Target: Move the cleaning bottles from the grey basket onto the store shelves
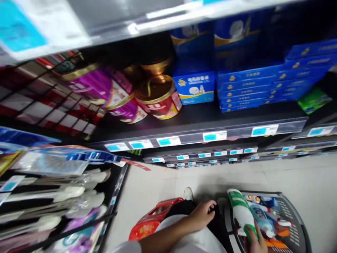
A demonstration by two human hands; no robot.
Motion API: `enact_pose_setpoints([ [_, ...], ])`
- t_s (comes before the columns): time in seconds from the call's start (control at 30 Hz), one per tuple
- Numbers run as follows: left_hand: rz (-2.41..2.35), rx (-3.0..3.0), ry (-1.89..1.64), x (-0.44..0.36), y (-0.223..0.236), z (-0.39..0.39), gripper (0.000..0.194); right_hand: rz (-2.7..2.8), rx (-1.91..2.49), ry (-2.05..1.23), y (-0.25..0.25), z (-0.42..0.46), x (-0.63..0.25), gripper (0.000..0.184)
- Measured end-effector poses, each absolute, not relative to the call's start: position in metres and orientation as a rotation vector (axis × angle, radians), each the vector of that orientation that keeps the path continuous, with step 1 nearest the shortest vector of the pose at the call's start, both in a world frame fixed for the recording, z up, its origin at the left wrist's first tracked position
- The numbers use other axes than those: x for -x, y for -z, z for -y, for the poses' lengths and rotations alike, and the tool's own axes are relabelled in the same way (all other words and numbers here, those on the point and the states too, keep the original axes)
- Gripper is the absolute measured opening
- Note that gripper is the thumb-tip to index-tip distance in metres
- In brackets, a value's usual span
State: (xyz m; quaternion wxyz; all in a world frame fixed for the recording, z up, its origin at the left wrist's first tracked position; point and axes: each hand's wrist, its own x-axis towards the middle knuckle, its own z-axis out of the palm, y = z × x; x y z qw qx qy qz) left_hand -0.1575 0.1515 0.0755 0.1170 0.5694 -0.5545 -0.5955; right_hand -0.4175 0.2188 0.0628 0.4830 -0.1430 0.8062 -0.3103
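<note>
My right hand (256,239) is closed around the green neck end of a white and green bottle (241,210), which lies slanted over the left side of a grey shopping basket (296,226). Inside the basket are several goods, among them a clear blue bottle (260,216) with a white cap and orange items (276,242). My left hand (202,215) hovers in front of my body, empty, its fingers loosely bent and apart. A red bag (150,219) is beside my left leg, below the left forearm; what holds it up is hidden.
Ahead, a dark shelf (195,119) carries blue boxes (196,84) and red and purple tins (158,98), with price tags along its edge. Packaged long-handled utensils (65,193) hang on a rack at left. A blurred upper shelf edge (168,21) juts out overhead. Pale floor tiles (155,175) lie below.
</note>
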Motion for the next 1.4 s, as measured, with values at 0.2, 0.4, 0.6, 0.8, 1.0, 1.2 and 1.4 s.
enact_pose_setpoints([
  [0.2, 1.878, -1.534, 1.468, 0.080, -0.103, -0.140, 0.083, -1.728, 0.387, 0.837, -0.151, -0.184, 0.300, 0.106],
  [0.4, 1.833, -1.408, 1.216, 0.025, -0.114, -0.132, 0.074, -1.522, 0.564, 0.816, -0.205, -0.160, 0.220, 0.088],
  [0.6, 1.817, -1.364, 0.451, 0.000, -0.101, -0.131, 0.055, -1.463, 0.735, 0.724, -0.230, -0.149, 0.173, 0.098],
  [0.8, 1.653, -1.402, 0.203, -0.010, -0.095, -0.135, 0.041, -1.411, 0.993, 0.593, -0.238, -0.142, 0.162, 0.088],
  [1.0, 1.479, -1.405, 0.120, -0.021, -0.095, -0.140, 0.041, -1.310, 1.168, 0.428, -0.256, -0.138, 0.151, 0.097],
  [1.2, 1.415, -1.265, 0.081, -0.032, -0.099, -0.152, 0.036, -1.215, 1.186, 0.478, -0.247, -0.144, 0.161, 0.093],
  [1.4, 1.168, -1.280, 0.369, -0.039, -0.114, -0.149, 0.036, -1.272, 1.171, 0.574, -0.219, -0.142, 0.172, 0.073],
])
